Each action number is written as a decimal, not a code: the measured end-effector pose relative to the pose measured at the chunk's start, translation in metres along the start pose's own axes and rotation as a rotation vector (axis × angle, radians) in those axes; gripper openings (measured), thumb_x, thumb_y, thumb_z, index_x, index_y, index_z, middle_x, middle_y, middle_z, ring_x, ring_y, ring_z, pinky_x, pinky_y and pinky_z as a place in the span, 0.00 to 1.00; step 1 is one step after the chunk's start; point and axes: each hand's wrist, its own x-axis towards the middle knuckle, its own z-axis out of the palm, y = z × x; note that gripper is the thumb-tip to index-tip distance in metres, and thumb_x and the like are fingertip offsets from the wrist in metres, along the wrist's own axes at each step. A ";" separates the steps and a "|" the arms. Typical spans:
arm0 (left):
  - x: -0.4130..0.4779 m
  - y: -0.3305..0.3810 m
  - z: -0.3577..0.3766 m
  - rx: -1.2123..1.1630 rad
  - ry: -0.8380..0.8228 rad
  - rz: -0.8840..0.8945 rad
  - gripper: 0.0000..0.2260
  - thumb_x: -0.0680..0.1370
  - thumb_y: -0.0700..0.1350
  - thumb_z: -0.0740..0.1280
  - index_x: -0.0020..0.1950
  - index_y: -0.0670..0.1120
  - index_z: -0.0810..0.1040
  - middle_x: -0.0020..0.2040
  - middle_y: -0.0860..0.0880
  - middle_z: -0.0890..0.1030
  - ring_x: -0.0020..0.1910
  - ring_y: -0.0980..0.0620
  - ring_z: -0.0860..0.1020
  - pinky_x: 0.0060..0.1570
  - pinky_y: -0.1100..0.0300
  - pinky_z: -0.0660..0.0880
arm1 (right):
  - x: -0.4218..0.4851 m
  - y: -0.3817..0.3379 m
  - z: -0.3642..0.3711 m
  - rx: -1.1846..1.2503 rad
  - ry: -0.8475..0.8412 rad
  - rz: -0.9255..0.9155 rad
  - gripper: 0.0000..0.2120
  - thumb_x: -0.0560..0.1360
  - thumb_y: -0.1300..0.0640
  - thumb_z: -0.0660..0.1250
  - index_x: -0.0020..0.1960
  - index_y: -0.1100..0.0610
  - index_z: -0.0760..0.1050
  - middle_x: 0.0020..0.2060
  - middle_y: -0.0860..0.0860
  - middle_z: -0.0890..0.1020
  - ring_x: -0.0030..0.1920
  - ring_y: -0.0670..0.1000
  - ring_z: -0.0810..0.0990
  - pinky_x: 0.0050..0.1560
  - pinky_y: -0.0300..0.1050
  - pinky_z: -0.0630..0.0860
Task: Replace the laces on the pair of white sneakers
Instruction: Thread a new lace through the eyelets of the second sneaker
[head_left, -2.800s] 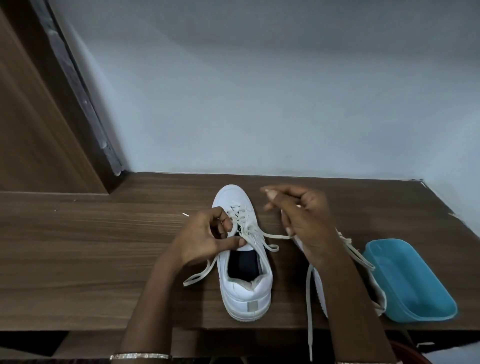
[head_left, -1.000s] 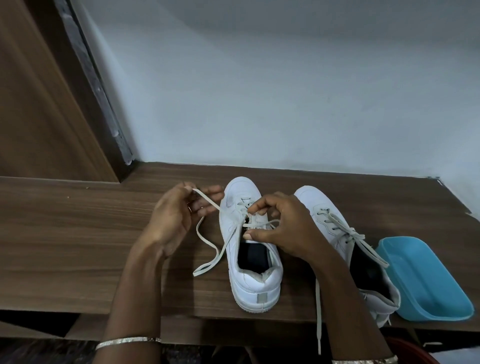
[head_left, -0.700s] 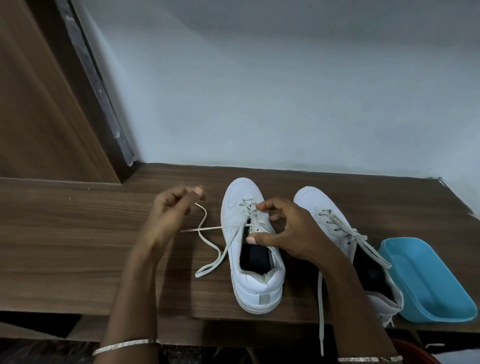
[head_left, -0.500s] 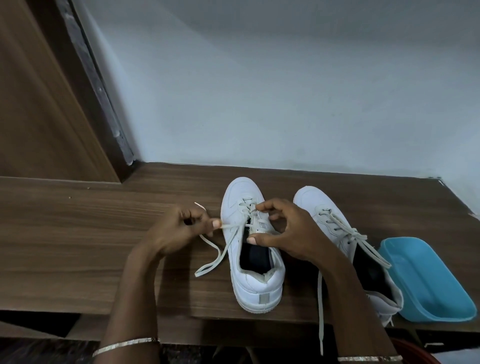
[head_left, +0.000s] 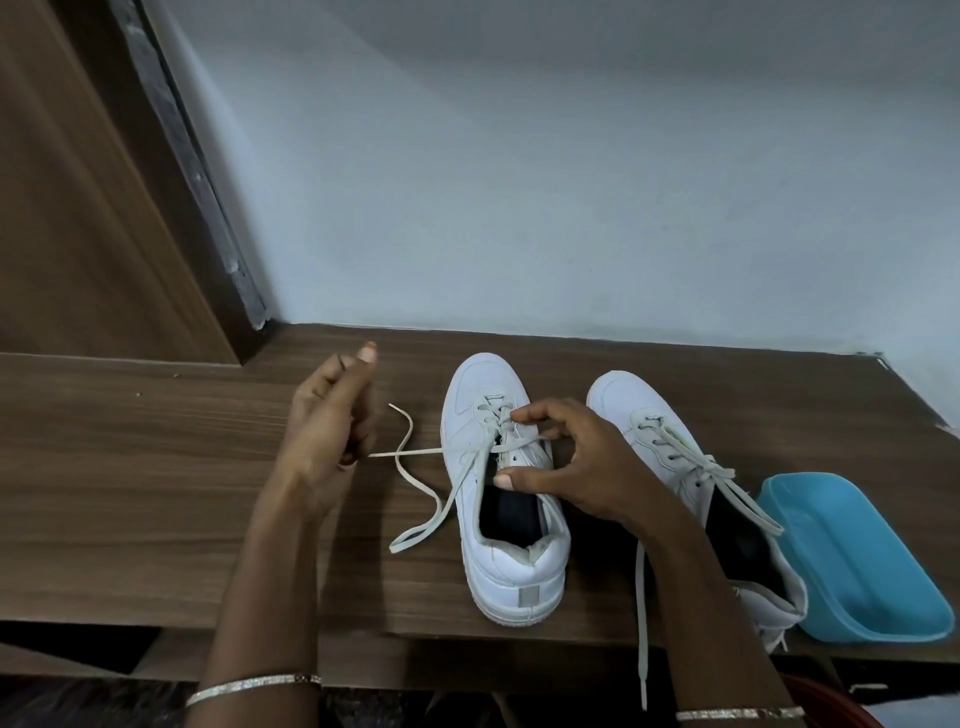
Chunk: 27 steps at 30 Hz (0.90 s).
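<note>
— What's the left hand (head_left: 327, 431) doing?
— Fingers curled, pinching the lace (head_left: 415, 453), taut sideways.
— The right hand (head_left: 571, 467)?
— Thumb and forefinger clamp the sneaker (head_left: 511, 566) (standing on the table (head_left: 156, 493)) at its eyelets.

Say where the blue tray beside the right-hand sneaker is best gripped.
Probably the right rim of the blue tray, coming from the right: it lies open-topped and that thin wall stands clear, while the right-hand sneaker crowds its left side.
</note>
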 end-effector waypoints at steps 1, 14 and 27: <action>-0.001 -0.001 -0.003 0.236 -0.023 0.068 0.13 0.74 0.56 0.72 0.37 0.50 0.74 0.27 0.53 0.71 0.25 0.56 0.66 0.24 0.62 0.61 | 0.000 0.000 0.000 0.011 0.001 0.003 0.30 0.61 0.43 0.84 0.60 0.41 0.78 0.57 0.37 0.77 0.56 0.38 0.78 0.55 0.38 0.77; -0.001 -0.002 0.003 -0.124 -0.339 -0.053 0.16 0.75 0.59 0.71 0.35 0.49 0.78 0.43 0.45 0.80 0.40 0.51 0.75 0.39 0.61 0.75 | -0.001 -0.001 0.000 0.049 -0.011 0.025 0.29 0.63 0.45 0.84 0.61 0.42 0.78 0.58 0.37 0.77 0.56 0.38 0.78 0.51 0.34 0.75; -0.001 0.004 -0.011 0.008 -0.028 -0.139 0.17 0.77 0.52 0.70 0.33 0.51 0.66 0.27 0.52 0.60 0.21 0.58 0.55 0.19 0.69 0.54 | -0.002 0.002 0.002 0.057 0.001 0.021 0.28 0.61 0.44 0.84 0.58 0.40 0.77 0.58 0.38 0.77 0.57 0.41 0.78 0.55 0.42 0.78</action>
